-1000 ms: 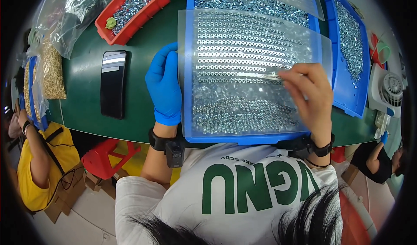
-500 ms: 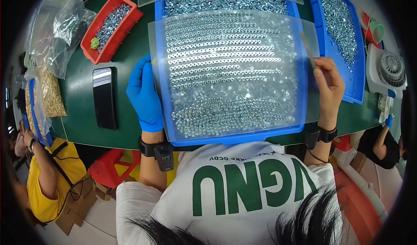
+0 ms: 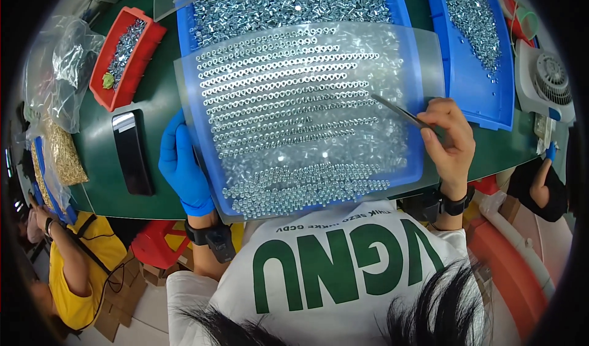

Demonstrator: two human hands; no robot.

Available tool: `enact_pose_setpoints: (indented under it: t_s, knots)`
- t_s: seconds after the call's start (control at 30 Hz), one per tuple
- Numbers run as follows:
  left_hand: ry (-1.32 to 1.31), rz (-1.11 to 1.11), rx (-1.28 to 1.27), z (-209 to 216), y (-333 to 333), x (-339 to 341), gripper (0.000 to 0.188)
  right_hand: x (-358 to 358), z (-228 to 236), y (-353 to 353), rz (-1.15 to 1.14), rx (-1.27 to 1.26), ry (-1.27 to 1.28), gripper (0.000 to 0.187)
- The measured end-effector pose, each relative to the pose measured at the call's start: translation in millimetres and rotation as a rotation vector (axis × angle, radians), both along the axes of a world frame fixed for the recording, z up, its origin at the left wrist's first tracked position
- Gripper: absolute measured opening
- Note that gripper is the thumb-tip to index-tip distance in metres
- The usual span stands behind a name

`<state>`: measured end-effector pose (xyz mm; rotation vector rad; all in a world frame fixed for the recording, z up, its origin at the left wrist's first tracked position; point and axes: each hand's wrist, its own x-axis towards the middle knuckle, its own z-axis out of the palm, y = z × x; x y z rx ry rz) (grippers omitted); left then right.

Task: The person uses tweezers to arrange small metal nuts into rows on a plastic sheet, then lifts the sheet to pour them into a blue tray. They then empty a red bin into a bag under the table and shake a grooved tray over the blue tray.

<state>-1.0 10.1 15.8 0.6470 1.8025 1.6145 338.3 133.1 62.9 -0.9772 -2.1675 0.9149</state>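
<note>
A translucent plastic sheet (image 3: 411, 70) lies over a blue tray (image 3: 408, 174) in front of me. Small shiny metal rings (image 3: 282, 88) stand on it in long rows, and a loose heap of the same metal parts (image 3: 294, 186) gathers near its front edge. My left hand (image 3: 184, 168), in a blue glove, is closed at the sheet's left edge; its fingertips are partly hidden. My bare right hand (image 3: 451, 140) pinches a pair of tweezers (image 3: 399, 110), whose tips reach the right ends of the middle rows.
Loose metal parts fill the tray's far part (image 3: 288, 8). A second blue tray (image 3: 472, 94) of parts and a white fan (image 3: 549, 82) stand right. Left are a red bin (image 3: 147, 48), a phone (image 3: 132, 156) and plastic bags (image 3: 61, 70). Co-workers sit both sides.
The sheet has shifted left and tilted slightly, my left hand moving with it. My right hand has left the sheet's right edge, swinging the tweezers inward over the rows.
</note>
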Motion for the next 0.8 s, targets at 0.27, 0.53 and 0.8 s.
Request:
enact_pose_setpoints:
  t_s: [0.27,0.53,0.8]
  knots:
    - [-0.068,0.014,0.037,-3,3,-2,0.025,12,10,-4,-0.028,0.166,-0.225,0.019]
    - [-0.075,-0.018,0.057,-4,4,-2,0.025,-2,8,-5,0.081,0.258,-0.297,0.022]
    - [-0.105,-0.03,0.073,-6,3,-6,0.026,-5,8,-4,0.104,0.256,-0.282,0.024]
